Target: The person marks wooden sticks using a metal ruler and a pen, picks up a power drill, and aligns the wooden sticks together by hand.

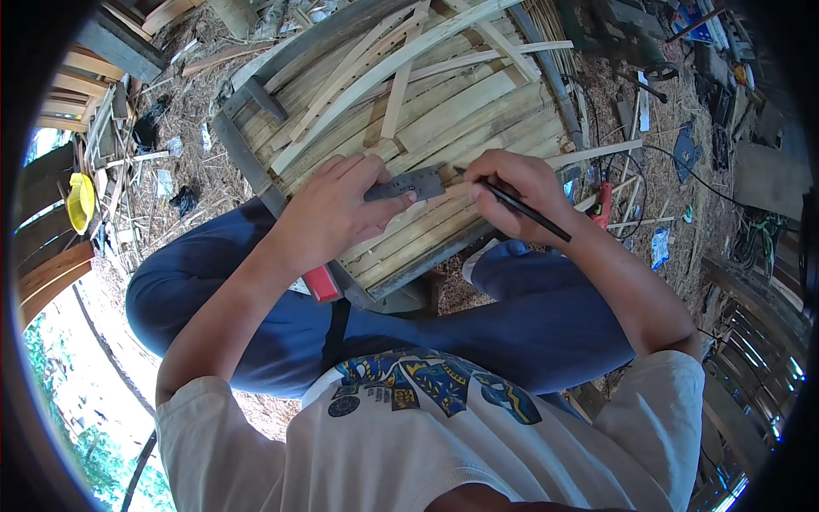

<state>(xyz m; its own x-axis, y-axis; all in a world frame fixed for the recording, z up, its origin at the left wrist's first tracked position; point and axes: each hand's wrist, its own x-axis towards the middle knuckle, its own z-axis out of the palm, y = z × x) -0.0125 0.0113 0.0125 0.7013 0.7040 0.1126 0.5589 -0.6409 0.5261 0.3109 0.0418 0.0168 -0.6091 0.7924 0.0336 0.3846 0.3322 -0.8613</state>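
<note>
My left hand (337, 205) is closed on a flat grey metal rule (418, 183) with dark markings, pressing it near the front of the slatted wooden bench (461, 128). Its other end is hidden under my palm. A slim black pencil (529, 210) sits in the pinched fingers of my right hand (520, 192). The pencil's tip points left and lies close to the rule's right end. Several pale wooden strips (397, 64) lie across the far part of the bench. Below my left wrist is a red block-shaped object (322, 283), partly hidden.
My crossed legs (222, 290) are against the bench's near side. A red corded tool (603, 205) lies to the right, its black cable (712, 192) trailing across shavings and scraps. A yellow helmet-like object (80, 203) is at far left. Wood scraps (141, 160) litter the ground.
</note>
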